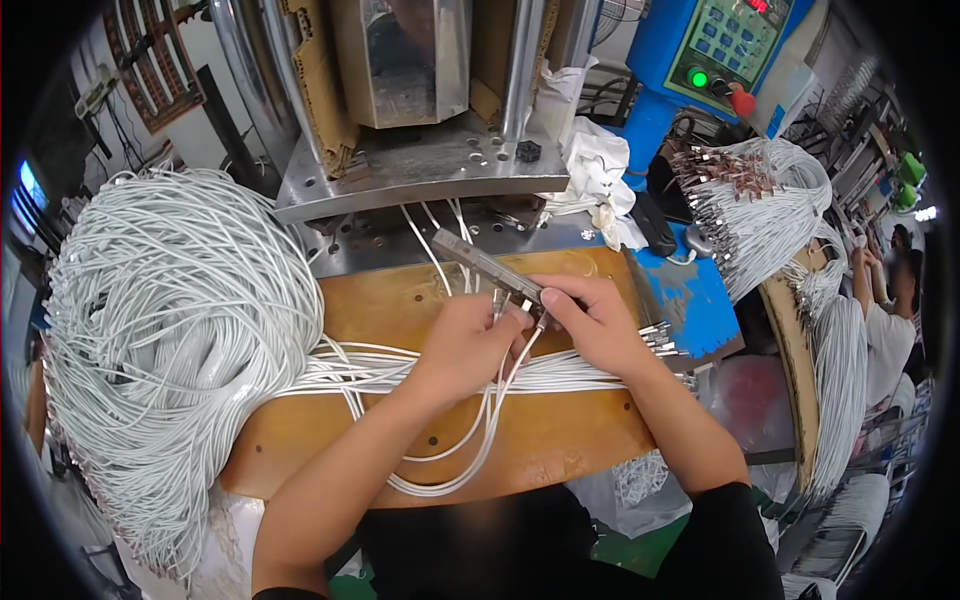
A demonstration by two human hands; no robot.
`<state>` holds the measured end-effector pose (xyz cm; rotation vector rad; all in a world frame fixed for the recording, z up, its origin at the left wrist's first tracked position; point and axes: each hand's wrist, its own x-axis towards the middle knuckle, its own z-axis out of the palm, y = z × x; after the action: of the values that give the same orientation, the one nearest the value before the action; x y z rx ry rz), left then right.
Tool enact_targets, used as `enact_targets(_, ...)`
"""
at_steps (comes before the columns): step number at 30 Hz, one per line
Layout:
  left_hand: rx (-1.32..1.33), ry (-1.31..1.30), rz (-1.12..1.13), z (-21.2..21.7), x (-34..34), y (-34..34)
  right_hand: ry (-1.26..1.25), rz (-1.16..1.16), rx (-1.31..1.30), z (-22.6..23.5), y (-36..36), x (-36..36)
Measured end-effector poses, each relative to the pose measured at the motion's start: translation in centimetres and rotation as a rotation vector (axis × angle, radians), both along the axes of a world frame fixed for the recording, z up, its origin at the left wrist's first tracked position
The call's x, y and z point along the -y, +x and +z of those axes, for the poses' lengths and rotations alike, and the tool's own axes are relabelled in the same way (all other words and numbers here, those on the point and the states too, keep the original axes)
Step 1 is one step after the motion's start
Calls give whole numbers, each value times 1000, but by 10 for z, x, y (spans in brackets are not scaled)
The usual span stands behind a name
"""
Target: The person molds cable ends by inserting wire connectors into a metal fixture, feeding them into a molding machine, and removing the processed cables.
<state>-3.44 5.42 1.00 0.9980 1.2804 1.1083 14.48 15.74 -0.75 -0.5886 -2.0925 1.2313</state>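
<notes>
A narrow grey metal bar (485, 264) with small recesses along it lies aslant above the wooden board. My right hand (592, 322) is closed on its near right end, with the thumb pressed along the top. Close beside it, my left hand (468, 345) is closed in a pinch on a white cable (487, 420) with a metal-tipped end, just under the bar. The cable's slack loops down over the board. Beneath both hands, a bundle of white cables (380, 377) runs across the board, its metal plug ends (660, 340) at the right. My left fingertips are partly hidden.
A big coil of white cables (185, 290) fills the left. Ahead stands a press with a steel plate (420, 165). A blue control box (725, 45) and more cable bundles (765, 205) are at the right. A wooden board (330, 450) lies in front of me. Another person (890, 320) is far right.
</notes>
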Motion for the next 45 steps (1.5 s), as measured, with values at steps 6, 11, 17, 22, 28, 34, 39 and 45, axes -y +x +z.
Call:
enact_targets(6,37,64,17,-5,0,-3,-11,-43,-4,-3,-2,5)
enact_targets(11,72,63,52,-5,3,0,119,-10,-52,-2,-5,5)
enact_targets(17,196,90,182,-2,5,-1,-300,-97,33,9,2,4)
enact_targets(22,72,25,73,1,8,-7,-222,-51,78,15,3,6)
enact_targets(28,136,29,55,8,10,-10,-184,-40,42,10,4,4)
enact_targets(34,8,12,-1,16,16,-28,-208,-52,106,10,8,-1)
enact_targets(39,-10,7,64,9,14,-27,-167,-4,112,12,4,4)
enact_targets(45,92,-21,63,3,14,-33,-180,-10,98,10,6,5)
